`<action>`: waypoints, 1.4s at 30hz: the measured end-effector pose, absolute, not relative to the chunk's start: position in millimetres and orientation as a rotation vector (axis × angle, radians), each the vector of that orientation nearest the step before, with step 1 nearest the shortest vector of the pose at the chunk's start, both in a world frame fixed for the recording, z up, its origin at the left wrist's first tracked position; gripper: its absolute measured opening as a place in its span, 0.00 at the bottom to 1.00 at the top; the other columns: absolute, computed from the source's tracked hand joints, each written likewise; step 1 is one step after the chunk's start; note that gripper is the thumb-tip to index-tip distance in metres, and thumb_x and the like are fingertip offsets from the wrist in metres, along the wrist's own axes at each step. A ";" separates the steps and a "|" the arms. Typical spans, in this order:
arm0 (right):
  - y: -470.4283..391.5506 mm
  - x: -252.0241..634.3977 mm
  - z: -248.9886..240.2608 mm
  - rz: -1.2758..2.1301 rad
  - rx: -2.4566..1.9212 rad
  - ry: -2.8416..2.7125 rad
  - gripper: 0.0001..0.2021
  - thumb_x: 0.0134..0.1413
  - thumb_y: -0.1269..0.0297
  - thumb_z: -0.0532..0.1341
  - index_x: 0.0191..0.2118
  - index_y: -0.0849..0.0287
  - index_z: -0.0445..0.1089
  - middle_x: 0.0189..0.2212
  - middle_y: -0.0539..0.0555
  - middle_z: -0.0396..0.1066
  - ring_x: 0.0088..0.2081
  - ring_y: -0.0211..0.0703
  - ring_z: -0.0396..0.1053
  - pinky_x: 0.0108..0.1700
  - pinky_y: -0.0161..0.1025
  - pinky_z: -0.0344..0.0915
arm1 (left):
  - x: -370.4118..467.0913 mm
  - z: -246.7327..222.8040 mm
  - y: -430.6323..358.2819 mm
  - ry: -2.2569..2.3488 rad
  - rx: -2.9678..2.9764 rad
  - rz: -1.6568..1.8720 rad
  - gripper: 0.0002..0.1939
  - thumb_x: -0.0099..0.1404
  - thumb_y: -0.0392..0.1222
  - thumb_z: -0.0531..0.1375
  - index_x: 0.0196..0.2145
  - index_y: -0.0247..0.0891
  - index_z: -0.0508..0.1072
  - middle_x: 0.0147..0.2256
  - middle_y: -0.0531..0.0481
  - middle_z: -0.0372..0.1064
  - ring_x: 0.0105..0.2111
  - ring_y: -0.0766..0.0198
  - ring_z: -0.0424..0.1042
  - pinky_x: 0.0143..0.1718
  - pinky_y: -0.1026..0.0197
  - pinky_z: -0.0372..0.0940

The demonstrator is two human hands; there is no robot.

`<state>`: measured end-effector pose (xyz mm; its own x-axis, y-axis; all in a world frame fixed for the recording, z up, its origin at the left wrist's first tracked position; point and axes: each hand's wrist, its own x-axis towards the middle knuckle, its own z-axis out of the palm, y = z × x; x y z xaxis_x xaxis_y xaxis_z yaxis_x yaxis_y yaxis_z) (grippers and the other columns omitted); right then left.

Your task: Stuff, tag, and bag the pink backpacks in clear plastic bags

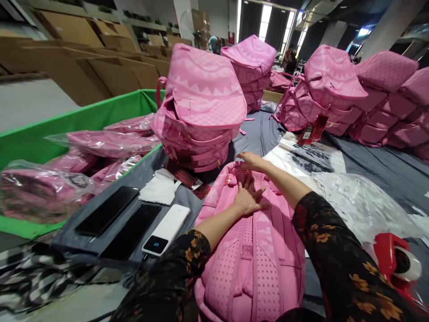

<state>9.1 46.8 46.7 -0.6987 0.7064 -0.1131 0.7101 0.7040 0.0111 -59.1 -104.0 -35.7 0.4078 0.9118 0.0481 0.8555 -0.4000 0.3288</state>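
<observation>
A pink backpack (250, 277) lies in front of me, its perforated back panel and shoulder straps facing up. My left hand (248, 197) rests on the upper part of that panel, fingers spread over the pink fabric. Just beyond it, my right hand (254, 162) reaches across the top end of the bag with fingers stretched out; some fingertips are hard to make out. Neither hand visibly grips anything. Red hang tags (187, 176) lie on the table to the left of the bag's top.
Stacked pink backpacks (208, 98) stand ahead and at right. A green bin (110, 109) holds several plastic-wrapped pink items. Two dark phones (107, 210) and a white power bank (166, 229) lie at left. Clear plastic bags (362, 205) and a red tape dispenser (385, 255) are at right.
</observation>
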 end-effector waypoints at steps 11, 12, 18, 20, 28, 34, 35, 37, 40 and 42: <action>77.7 -61.3 26.2 -0.173 0.978 2.602 0.22 0.46 0.70 0.72 0.50 0.61 0.77 0.47 0.55 0.79 0.43 0.45 0.73 0.42 0.32 0.65 | -71.6 -51.1 -97.5 1.471 2.554 0.531 0.31 0.70 0.64 0.55 0.62 0.43 0.71 0.62 0.36 0.65 0.64 0.36 0.59 0.65 0.29 0.50; 76.2 -62.7 22.3 -0.167 0.994 2.603 0.22 0.47 0.70 0.72 0.51 0.62 0.77 0.47 0.55 0.79 0.44 0.45 0.73 0.43 0.33 0.65 | -74.6 -50.8 -94.5 1.446 2.549 0.486 0.31 0.70 0.64 0.55 0.62 0.45 0.71 0.62 0.36 0.65 0.64 0.37 0.60 0.64 0.29 0.51; 37.8 -49.9 13.4 -0.085 1.135 2.700 0.17 0.58 0.71 0.66 0.53 0.63 0.73 0.50 0.61 0.76 0.48 0.48 0.72 0.47 0.37 0.64 | -74.8 -53.6 -86.2 1.478 2.505 0.351 0.36 0.67 0.70 0.55 0.63 0.47 0.70 0.62 0.38 0.66 0.62 0.37 0.61 0.65 0.30 0.48; 28.2 -41.2 17.2 -0.051 1.212 2.751 0.15 0.65 0.72 0.58 0.56 0.64 0.70 0.52 0.63 0.74 0.50 0.49 0.72 0.48 0.38 0.64 | -70.2 -54.3 -82.2 1.479 2.531 0.375 0.34 0.67 0.70 0.54 0.60 0.47 0.73 0.59 0.40 0.68 0.62 0.39 0.60 0.66 0.33 0.46; -7.8 32.6 35.9 -0.031 1.447 2.879 0.19 0.70 0.64 0.55 0.62 0.62 0.64 0.60 0.66 0.67 0.57 0.56 0.67 0.57 0.50 0.64 | -66.5 -53.4 -43.3 1.634 2.412 0.418 0.31 0.71 0.62 0.53 0.61 0.38 0.70 0.65 0.36 0.63 0.70 0.36 0.47 0.69 0.31 0.38; -101.2 85.9 -23.0 -0.039 1.684 2.740 0.25 0.71 0.59 0.51 0.66 0.69 0.61 0.66 0.71 0.62 0.67 0.60 0.58 0.66 0.54 0.55 | -75.4 -49.4 -36.2 1.643 2.109 0.974 0.21 0.76 0.41 0.45 0.54 0.30 0.71 0.57 0.32 0.69 0.61 0.48 0.63 0.65 0.38 0.51; -106.7 87.0 -33.3 -0.049 1.708 2.743 0.25 0.71 0.60 0.51 0.67 0.69 0.61 0.68 0.70 0.59 0.69 0.59 0.55 0.68 0.54 0.52 | -78.5 -43.3 -42.3 1.607 2.075 1.020 0.20 0.77 0.42 0.44 0.50 0.31 0.73 0.53 0.35 0.72 0.56 0.50 0.66 0.63 0.41 0.56; -109.0 86.2 -47.7 -0.065 1.738 2.790 0.26 0.71 0.61 0.49 0.68 0.68 0.60 0.70 0.68 0.56 0.71 0.57 0.52 0.70 0.54 0.50 | -86.6 -26.7 -66.0 1.475 2.109 0.970 0.21 0.77 0.47 0.45 0.44 0.34 0.74 0.44 0.41 0.75 0.48 0.56 0.70 0.56 0.50 0.63; -103.9 82.5 -55.1 -0.066 1.767 2.843 0.26 0.72 0.60 0.48 0.68 0.67 0.60 0.69 0.67 0.58 0.70 0.56 0.54 0.68 0.55 0.52 | -98.6 -0.6 -125.6 1.048 2.264 0.759 0.22 0.77 0.54 0.47 0.40 0.37 0.74 0.37 0.49 0.74 0.38 0.62 0.71 0.44 0.59 0.66; -100.6 79.7 -56.2 -0.056 1.778 2.849 0.26 0.72 0.60 0.48 0.67 0.69 0.61 0.69 0.69 0.58 0.70 0.57 0.55 0.67 0.54 0.53 | -100.8 6.6 -164.8 0.764 2.404 0.615 0.22 0.75 0.57 0.49 0.37 0.38 0.72 0.33 0.50 0.71 0.34 0.62 0.69 0.41 0.59 0.65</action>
